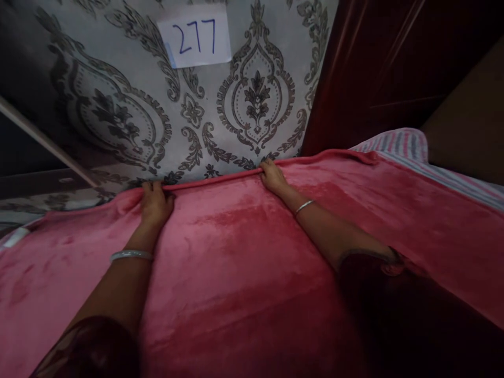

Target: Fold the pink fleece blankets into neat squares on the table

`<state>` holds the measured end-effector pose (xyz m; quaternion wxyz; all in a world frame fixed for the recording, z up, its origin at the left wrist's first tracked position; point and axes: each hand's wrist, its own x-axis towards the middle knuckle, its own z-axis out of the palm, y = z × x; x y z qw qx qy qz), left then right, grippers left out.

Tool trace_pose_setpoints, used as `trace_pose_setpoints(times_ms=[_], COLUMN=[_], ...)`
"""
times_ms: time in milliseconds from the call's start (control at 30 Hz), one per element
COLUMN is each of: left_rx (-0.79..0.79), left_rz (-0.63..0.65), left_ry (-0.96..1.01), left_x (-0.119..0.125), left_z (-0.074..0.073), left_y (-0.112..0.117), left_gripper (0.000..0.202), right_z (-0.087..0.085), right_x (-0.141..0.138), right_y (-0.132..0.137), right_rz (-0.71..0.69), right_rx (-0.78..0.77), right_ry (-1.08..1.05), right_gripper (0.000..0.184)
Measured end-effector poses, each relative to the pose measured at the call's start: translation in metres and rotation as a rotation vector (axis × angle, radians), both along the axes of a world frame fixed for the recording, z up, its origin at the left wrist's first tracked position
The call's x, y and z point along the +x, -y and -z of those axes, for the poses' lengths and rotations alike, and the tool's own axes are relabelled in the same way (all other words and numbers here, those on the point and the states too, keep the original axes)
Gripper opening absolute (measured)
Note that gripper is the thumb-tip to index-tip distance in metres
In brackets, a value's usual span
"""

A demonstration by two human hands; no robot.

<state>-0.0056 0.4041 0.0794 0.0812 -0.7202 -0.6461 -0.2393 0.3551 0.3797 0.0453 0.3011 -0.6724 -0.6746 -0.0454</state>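
Observation:
A plush red-pink blanket (236,241) is spread wide before me, its far edge lying along a patterned wall. My left hand (155,202) has its fingers curled over that edge, left of the middle, closed on the cloth. Farther right, my right hand (272,176) grips the same edge, with the fingertips bent down behind the hem. Between the two hands the hem runs fairly straight. To the left of my left hand the cloth bunches in a fold. What the fingertips do behind the edge is hidden.
A paper marked 277 (197,35) is fixed to the patterned wall (258,100). Dark red wooden panelling (378,63) rises at the right. Striped pink, white and grey cloth (397,143) shows beyond the blanket's right edge. A small white object (16,237) lies at the far left.

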Motion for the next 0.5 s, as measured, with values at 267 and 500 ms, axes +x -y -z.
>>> trace_pose_setpoints(times_ms=[267,500], left_rx=[0.038,-0.079], left_rz=[-0.137,-0.361], left_ry=[0.04,-0.102], left_x=[-0.017,-0.034], left_z=[0.001,0.004], left_y=[0.013,0.017], left_gripper=[0.063,0.039], right_z=[0.005,0.001], right_x=[0.0,-0.005], right_y=[0.016,0.022], right_rz=[-0.048,0.07], right_rx=[0.163,0.029], right_ry=[0.015,0.095], right_gripper=[0.047,0.049])
